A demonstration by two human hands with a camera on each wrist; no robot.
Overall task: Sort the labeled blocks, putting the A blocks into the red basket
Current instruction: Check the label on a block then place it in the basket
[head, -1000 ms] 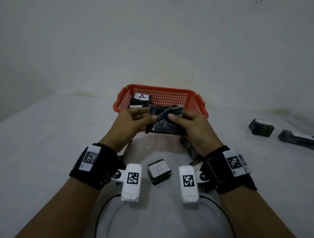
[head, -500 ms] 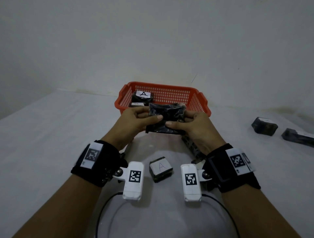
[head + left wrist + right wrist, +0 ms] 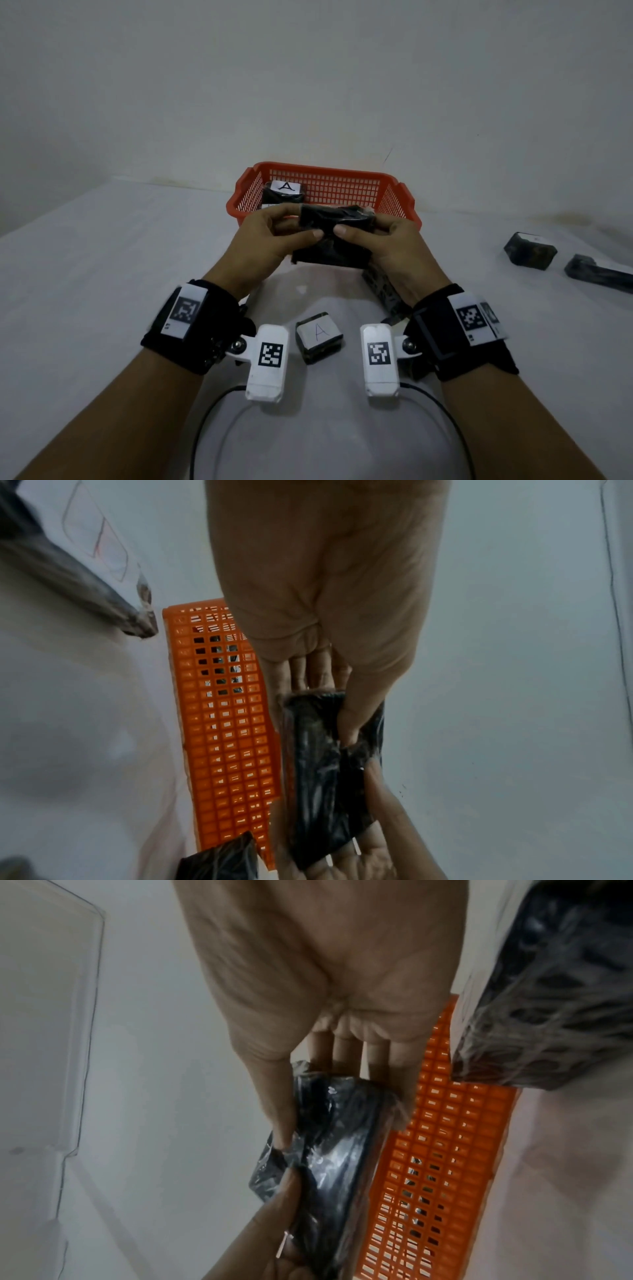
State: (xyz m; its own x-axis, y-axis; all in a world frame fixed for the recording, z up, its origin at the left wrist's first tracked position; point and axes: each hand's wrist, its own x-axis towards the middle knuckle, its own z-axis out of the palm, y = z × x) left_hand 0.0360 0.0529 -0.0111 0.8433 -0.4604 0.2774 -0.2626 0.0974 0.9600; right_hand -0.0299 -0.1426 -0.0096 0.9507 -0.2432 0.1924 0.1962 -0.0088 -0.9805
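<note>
Held item: flat black plastic-wrapped block [image 3: 334,236], raised above the white table [image 3: 102,274], just in front of the red plastic mesh basket [image 3: 325,186]; its label is not visible.
Left hand [image 3: 260,246]: my fingers [image 3: 310,673] are curled behind the block's left end, thumb pressing its near face.
Right hand [image 3: 397,250]: my fingers [image 3: 342,1047] are curled round the right end, thumb pinching the front.
Basket contents: 1 black block with white "A" label [image 3: 284,192], at the left end.
Table, near side: 1 small cube block marked "A" [image 3: 319,336] between my wrists.
Table, right side: 2 dark wrapped blocks [image 3: 529,251], well apart from the basket.
</note>
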